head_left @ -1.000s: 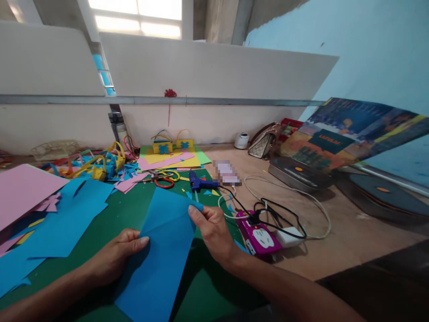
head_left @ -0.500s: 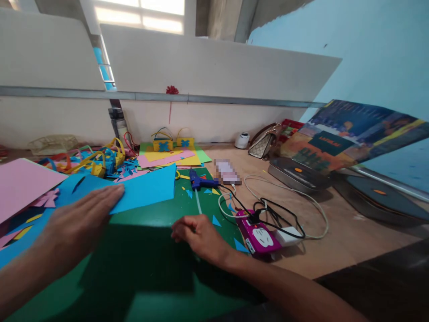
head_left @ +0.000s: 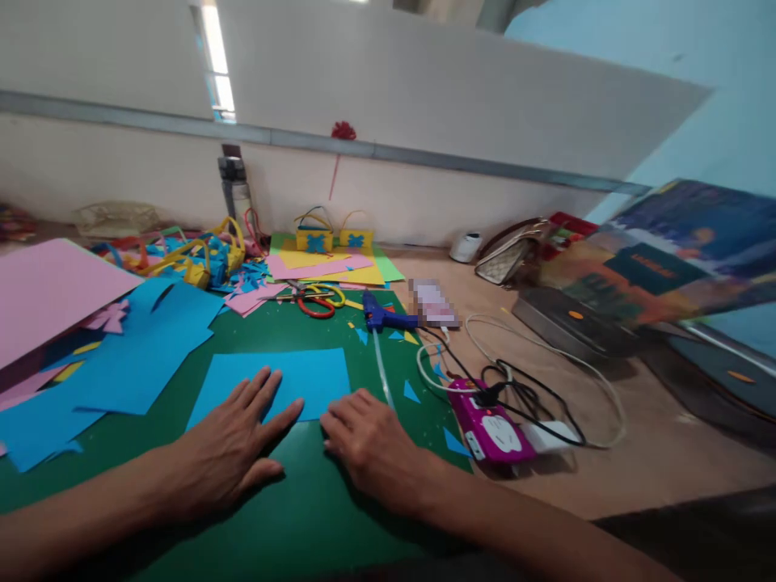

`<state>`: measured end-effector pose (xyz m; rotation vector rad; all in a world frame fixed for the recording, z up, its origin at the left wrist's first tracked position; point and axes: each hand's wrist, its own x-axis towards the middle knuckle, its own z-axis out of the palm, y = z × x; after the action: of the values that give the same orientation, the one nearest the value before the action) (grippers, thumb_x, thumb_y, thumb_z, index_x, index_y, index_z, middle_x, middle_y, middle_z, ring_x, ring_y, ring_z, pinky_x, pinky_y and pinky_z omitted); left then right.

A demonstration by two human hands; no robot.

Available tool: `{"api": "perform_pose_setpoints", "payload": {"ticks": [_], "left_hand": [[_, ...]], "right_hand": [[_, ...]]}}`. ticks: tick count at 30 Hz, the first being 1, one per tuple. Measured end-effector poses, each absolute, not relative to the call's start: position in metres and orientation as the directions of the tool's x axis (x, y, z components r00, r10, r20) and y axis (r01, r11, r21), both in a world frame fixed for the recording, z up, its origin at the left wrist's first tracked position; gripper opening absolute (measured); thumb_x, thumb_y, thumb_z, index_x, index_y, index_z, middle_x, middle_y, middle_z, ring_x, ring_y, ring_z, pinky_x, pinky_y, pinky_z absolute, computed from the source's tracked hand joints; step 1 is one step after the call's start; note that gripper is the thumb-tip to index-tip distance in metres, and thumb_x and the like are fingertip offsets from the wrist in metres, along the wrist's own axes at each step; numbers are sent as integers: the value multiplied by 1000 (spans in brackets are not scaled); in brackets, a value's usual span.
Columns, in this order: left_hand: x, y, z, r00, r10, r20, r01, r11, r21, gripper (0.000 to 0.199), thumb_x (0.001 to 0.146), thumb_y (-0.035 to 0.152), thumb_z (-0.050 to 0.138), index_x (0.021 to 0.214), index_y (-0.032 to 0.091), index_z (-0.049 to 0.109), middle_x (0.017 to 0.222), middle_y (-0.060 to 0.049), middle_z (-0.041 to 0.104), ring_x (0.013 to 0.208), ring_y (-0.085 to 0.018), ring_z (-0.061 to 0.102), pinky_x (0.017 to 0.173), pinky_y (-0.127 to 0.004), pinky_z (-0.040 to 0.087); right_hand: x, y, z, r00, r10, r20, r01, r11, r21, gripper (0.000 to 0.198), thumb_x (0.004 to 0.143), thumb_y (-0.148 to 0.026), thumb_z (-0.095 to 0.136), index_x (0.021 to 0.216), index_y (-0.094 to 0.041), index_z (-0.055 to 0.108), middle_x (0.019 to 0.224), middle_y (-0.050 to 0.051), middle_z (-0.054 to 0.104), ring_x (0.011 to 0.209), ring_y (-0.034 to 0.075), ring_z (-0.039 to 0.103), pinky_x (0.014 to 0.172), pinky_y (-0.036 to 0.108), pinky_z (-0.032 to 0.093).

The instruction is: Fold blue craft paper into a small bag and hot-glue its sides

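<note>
A rectangular sheet of blue paper point(head_left: 303, 370) lies flat on the green board point(head_left: 284, 517). My left hand point(head_left: 239, 436) rests on the sheet's lower left part, fingers stretched out and apart. At the sheet's lower right corner, my right hand point(head_left: 369, 444) has its fingers curled inward; they cover the corner, and what is under them is hidden. Just beyond the sheet are scissors point(head_left: 315, 301) with red and yellow handles and a blue glue gun point(head_left: 388, 317), with a clear glue stick point(head_left: 381, 368) running from it towards my right hand.
More blue paper point(head_left: 145, 356) and pink sheets point(head_left: 54, 303) lie at left. Small yellow paper bags point(head_left: 315, 241) stand at the back. To the right are a purple power strip point(head_left: 494, 428) with tangled cables, a phone point(head_left: 433, 303) and a dark case point(head_left: 570, 323).
The blue sheet, raised beneath my left hand before, now lies flat nearer to me. My left hand has moved right, towards my right hand. The scissors have come into view as the camera shifted.
</note>
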<state>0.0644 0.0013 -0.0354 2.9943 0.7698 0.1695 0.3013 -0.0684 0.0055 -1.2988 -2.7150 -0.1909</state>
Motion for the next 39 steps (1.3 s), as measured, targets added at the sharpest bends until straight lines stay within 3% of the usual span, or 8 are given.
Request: {"api": "perform_pose_setpoints", "payload": {"ticks": [6, 12, 18, 26, 34, 39], "left_hand": [[55, 5, -19, 922, 387, 25, 370, -898, 238, 56, 91, 48, 42, 143, 32, 28, 152, -17, 12, 136, -46, 7, 100, -68, 21], [51, 4, -23, 919, 388, 70, 359, -898, 256, 52, 92, 46, 42, 140, 30, 34, 150, -16, 22, 137, -44, 11, 101, -68, 22], [51, 1, -37, 893, 397, 214, 367, -915, 166, 49, 92, 41, 45, 139, 31, 37, 147, -13, 31, 137, -40, 17, 101, -62, 30], [50, 10, -38, 929, 255, 267, 279, -959, -57, 49, 89, 45, 49, 135, 32, 43, 146, -12, 33, 132, -40, 30, 92, -54, 43], [52, 10, -34, 921, 224, 319, 262, -961, -83, 47, 88, 45, 52, 132, 28, 47, 144, -14, 36, 130, -41, 32, 91, -52, 42], [54, 11, -26, 913, 235, 335, 266, -963, -49, 41, 88, 45, 51, 126, 29, 53, 139, -10, 44, 126, -35, 38, 93, -47, 40]], "right_hand": [[296, -58, 13, -681, 732, 21, 723, 667, 179, 32, 87, -12, 42, 117, -14, 53, 91, 11, 59, 81, 24, 51, 79, 42, 36], [290, -48, 19, -743, 669, -35, 642, 726, 248, 35, 88, -15, 39, 122, -15, 50, 94, 11, 57, 85, 25, 51, 88, 49, 32], [292, -47, 28, -748, 654, -114, 623, 750, 222, 36, 90, -19, 38, 125, -17, 46, 101, 12, 55, 87, 25, 50, 76, 43, 39], [308, -47, 31, -771, 629, -98, 608, 773, 183, 33, 91, -22, 40, 122, -17, 48, 108, 12, 54, 102, 26, 45, 86, 49, 37], [332, -61, 33, -697, 711, -91, 685, 699, 206, 33, 90, -20, 42, 122, -20, 49, 112, 11, 54, 112, 28, 42, 95, 56, 30], [342, -69, 32, -671, 738, -68, 712, 667, 220, 34, 90, -18, 39, 123, -20, 49, 113, 12, 54, 115, 28, 41, 96, 56, 29]]}}
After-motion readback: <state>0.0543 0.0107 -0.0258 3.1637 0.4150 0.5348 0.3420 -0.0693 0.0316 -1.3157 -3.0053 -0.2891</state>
